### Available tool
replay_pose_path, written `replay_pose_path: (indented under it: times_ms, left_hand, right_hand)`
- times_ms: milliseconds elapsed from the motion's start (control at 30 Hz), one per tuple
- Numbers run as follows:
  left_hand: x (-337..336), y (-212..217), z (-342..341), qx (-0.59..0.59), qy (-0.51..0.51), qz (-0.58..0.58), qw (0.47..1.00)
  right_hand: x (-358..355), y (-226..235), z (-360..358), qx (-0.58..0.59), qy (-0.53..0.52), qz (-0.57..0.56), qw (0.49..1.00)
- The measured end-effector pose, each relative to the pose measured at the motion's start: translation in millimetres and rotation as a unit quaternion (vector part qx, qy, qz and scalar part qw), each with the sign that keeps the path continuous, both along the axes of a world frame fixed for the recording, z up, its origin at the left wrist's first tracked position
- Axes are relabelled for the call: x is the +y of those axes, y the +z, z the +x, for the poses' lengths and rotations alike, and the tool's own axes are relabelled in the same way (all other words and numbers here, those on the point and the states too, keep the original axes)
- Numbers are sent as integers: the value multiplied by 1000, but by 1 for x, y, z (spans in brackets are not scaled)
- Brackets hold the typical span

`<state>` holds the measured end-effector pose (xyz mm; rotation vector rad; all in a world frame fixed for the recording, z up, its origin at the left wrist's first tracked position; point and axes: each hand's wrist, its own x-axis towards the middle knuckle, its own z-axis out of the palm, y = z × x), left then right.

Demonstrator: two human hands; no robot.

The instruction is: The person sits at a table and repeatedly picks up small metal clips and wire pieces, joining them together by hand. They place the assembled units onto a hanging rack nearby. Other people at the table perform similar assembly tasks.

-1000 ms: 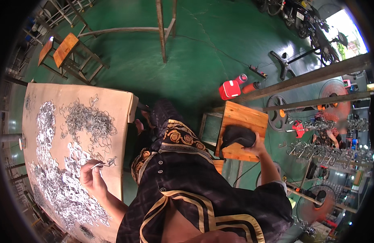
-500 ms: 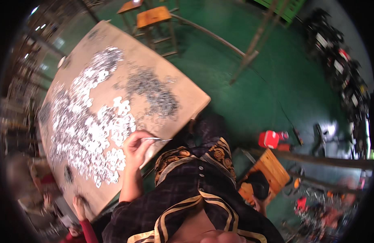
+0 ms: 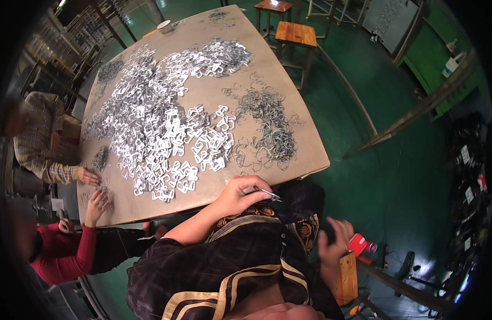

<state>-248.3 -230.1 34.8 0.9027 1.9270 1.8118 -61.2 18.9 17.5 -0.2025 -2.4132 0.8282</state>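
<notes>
The left hand (image 3: 240,194), now drawn back to the tabletop's (image 3: 310,154) near edge, pinches a small metal clip (image 3: 271,195), while the right hand (image 3: 334,242) has lifted, fingers spread and empty.

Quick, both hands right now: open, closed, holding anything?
Left hand: closed, pinching a small metal clip.
Right hand: open, fingers spread, holding nothing.

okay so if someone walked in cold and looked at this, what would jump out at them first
A big wooden table spread with a mass of white clip-like pieces, and a darker tangle of bent wire pieces at its right side. At the near edge, the left hand pinches a small metal piece; the right hand hangs open beside a wooden stool.
</notes>
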Motion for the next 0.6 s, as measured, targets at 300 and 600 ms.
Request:
replay_pose_path:
  times_ms: [300,600]
  left_hand:
    - [2,-17,16,14,6,0,1000]
    - [-19,-26,-12,129,66,-77,986]
  right_hand:
    - [-49,8,-98,10,262,-42,964]
    - [-57,-8,-96,-34,223,-119,967]
